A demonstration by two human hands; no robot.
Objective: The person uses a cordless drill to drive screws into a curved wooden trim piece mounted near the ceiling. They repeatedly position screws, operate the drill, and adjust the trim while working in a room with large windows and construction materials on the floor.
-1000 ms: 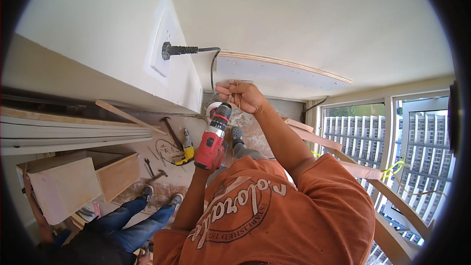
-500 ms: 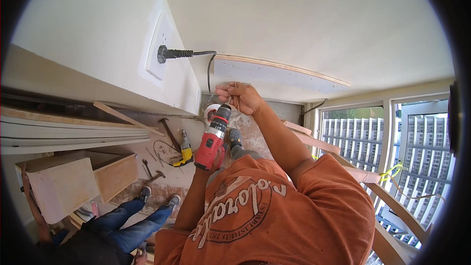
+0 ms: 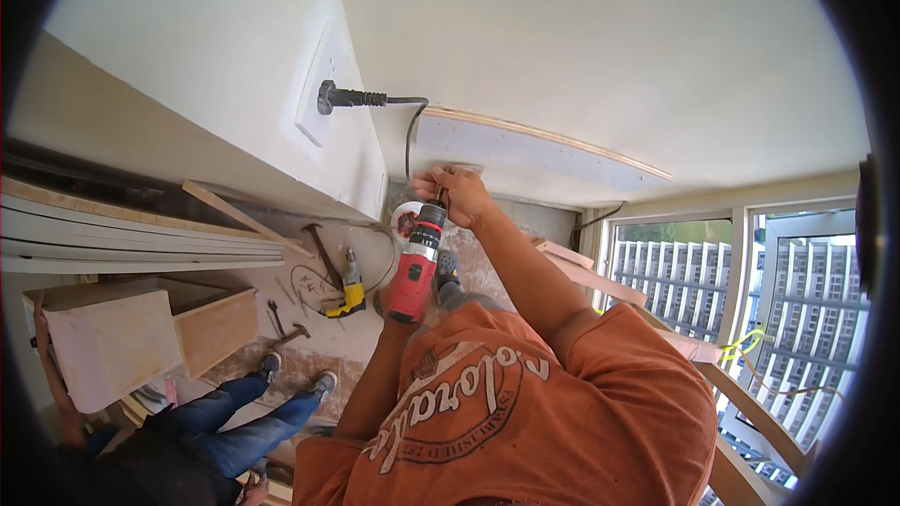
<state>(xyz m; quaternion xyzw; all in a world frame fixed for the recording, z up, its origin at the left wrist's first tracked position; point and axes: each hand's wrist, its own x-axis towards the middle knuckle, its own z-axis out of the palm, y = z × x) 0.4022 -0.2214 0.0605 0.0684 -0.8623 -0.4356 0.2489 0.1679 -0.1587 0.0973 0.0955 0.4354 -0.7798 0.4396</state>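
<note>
Head view: person in an orange shirt works overhead, both arms raised toward a white curved panel (image 3: pixel 534 145) with a wooden edge, mounted up by the ceiling.

Red cordless drill (image 3: pixel 414 267) sits in front of the chest, just under the panel's near end. Left hand (image 3: pixel 392 311) is mostly hidden behind the drill body; it seems to grip the handle, but I cannot tell how its fingers lie. Right hand (image 3: pixel 457 195) is up at the chuck, its fingers (image 3: pixel 433 189) curled and pressed together around the bit or fastener there; the piece itself is too small to make out.

Long axis of the drill runs from the handle by the chest up to the chuck, nose pointing at the panel's underside, tilted slightly right.

Progress, as a judgement: panel already up and seated; driving at this spot looks not yet begun, the tip still being set.

Black plug (image 3: pixel 352 97) in a wall socket, cord hanging. Yellow drill (image 3: pixel 352 290) and hammers lie on the floor below.
</note>
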